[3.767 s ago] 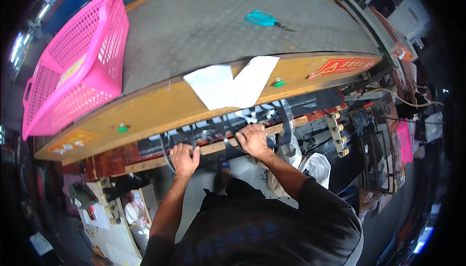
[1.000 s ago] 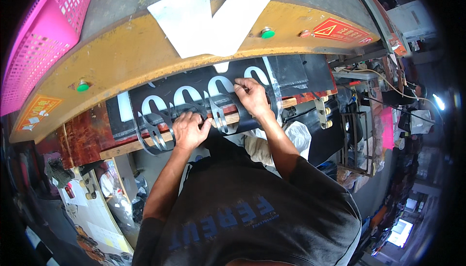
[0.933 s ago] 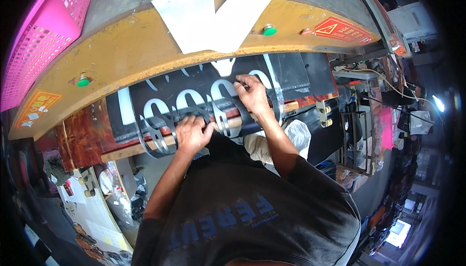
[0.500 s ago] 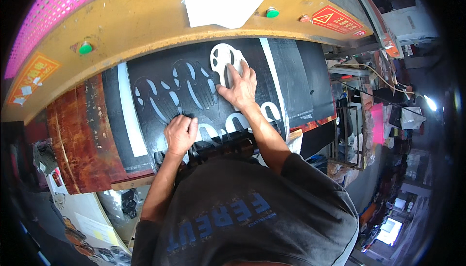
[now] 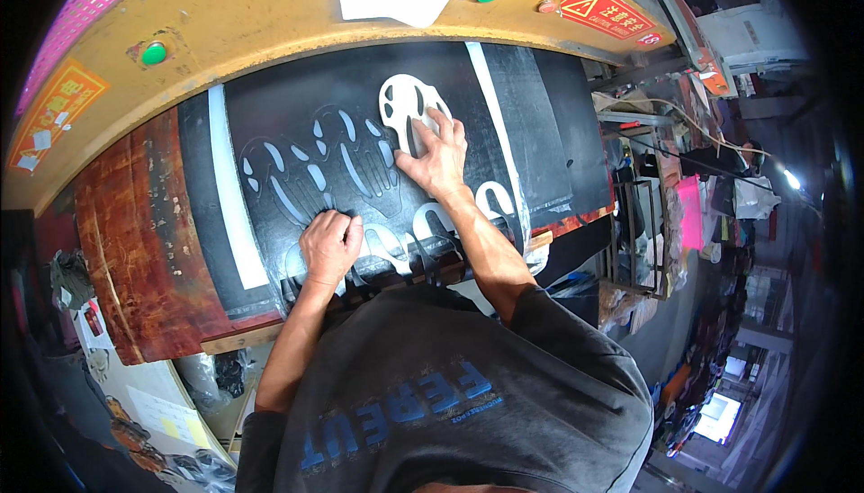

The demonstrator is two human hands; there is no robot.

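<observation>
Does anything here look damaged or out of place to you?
Some wear, yes. The orange sticker at the yellow beam's left end has pale patches across it, unlike the cleaner red sticker at the right. The reddish-brown board left of the left hand is scuffed, with pale marks.

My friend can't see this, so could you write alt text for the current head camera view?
Seen from above, a person's right hand rests on a white holed piece lying on a black sheet, while the left hand is curled over the sheet near slitted shapes. Beyond runs a scuffed yellow beam with green buttons.
</observation>
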